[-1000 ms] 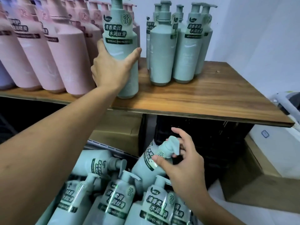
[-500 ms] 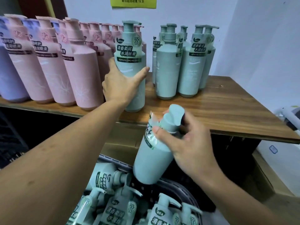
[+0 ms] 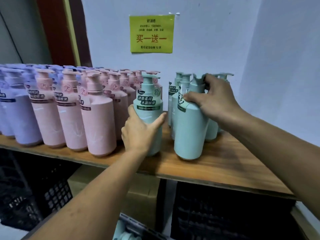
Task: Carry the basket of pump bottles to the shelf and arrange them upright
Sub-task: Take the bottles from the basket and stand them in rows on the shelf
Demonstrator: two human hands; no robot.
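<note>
The left hand [image 3: 140, 130] wraps round the lower body of a mint-green pump bottle [image 3: 149, 104], thumb on the right side and fingers curled behind, and this bottle stands upright near the front edge of the wooden shelf [image 3: 233, 163] with its label facing forward. Just to its right, not touching it, a second mint-green bottle [image 3: 188, 135] stands about upright with its base at the board; whether it rests fully on the wood cannot be told. The right hand [image 3: 213, 99] grips it from above, fingers curled over the pump collar and thumb pressed on the shoulder by the label, which faces left. Behind it stands a cluster of green pump bottles [image 3: 174, 87] near the wall. Left of the held bottles run rows of pink pump bottles [image 3: 98, 122], then lilac pump bottles [image 3: 19, 115] at the far left. A yellow notice [image 3: 151, 33] is taped to the wall above. Under the shelf are black crates [image 3: 216, 213] and a cardboard box [image 3: 138, 196], and the basket's rim [image 3: 138, 229] shows at the bottom edge
</note>
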